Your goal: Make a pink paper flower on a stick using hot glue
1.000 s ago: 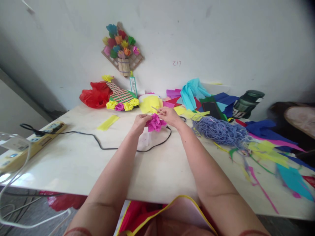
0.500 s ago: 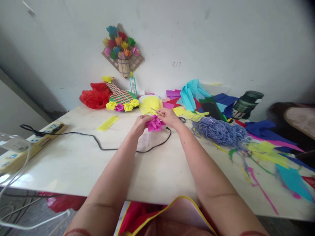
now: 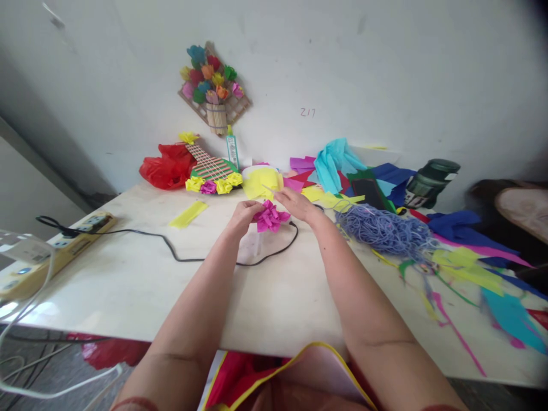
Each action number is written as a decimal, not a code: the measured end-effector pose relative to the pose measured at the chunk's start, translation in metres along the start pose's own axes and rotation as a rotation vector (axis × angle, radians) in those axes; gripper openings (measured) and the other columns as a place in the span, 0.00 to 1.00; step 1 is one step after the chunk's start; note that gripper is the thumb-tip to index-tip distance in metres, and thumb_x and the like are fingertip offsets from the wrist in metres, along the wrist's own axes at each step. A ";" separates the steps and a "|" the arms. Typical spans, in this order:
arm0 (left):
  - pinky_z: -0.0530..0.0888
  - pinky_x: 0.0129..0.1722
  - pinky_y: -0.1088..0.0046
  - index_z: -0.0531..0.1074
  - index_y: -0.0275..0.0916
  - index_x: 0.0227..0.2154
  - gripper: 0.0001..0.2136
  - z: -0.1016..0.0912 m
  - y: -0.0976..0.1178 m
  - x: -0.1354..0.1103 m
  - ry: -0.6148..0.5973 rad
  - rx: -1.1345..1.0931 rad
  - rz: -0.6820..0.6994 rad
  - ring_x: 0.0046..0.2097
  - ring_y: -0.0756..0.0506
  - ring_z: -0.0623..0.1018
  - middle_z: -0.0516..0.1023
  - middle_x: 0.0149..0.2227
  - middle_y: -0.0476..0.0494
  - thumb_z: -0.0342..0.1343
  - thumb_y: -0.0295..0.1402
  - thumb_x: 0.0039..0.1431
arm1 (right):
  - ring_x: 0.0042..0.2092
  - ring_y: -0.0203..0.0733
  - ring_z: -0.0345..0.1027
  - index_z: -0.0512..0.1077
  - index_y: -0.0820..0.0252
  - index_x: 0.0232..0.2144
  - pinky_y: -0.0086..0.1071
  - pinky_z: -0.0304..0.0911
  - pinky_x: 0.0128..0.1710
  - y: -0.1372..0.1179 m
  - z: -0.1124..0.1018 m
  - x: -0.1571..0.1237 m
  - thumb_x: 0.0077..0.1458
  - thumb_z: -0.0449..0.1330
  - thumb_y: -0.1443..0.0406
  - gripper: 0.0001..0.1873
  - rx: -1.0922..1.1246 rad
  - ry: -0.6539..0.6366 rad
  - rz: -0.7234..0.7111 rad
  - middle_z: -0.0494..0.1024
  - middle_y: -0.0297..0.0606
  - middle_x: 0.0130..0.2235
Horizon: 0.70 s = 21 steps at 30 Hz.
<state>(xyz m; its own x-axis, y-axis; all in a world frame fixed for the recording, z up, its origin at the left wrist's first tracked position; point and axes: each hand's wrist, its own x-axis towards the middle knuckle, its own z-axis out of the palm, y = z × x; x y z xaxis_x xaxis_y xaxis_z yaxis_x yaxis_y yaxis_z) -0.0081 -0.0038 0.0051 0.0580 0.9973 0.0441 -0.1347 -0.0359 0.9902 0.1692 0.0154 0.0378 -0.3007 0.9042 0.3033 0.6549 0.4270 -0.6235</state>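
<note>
My left hand pinches the left edge of a magenta crepe paper flower, its ruffled petals spread open above the table. Just right of and above the flower is my right hand, its fingers stretched to the left around a thin pale stick. The stick's tip points up and left over a piece of yellow paper. Below the flower a whitish, partly see-through object lies by a black cord; its kind is unclear.
A paper-flowered stick guitar, a glue bottle and a red plastic bag stand at the back. On the right lie tangled blue-grey string, paper scraps and a dark jar. A power strip lies left.
My right hand has moved slightly away from the flower, and its fingers have straightened. The flower now shows more openly and is turned a little. My left hand stays about where it was.
</note>
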 end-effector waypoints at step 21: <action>0.59 0.23 0.74 0.77 0.33 0.22 0.10 -0.009 -0.002 0.002 -0.127 0.080 -0.011 0.20 0.53 0.64 0.70 0.18 0.49 0.62 0.35 0.37 | 0.22 0.30 0.59 0.76 0.60 0.51 0.30 0.63 0.31 0.003 -0.009 -0.006 0.53 0.62 0.63 0.22 0.316 -0.260 0.021 0.72 0.28 0.22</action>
<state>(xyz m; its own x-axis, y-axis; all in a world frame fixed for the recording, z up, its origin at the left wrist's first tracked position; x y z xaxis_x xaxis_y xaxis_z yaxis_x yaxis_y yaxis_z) -0.0163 -0.0016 0.0025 0.1840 0.9819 0.0446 -0.0545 -0.0351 0.9979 0.1790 0.0114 0.0411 -0.4814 0.8681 0.1211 0.4299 0.3542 -0.8305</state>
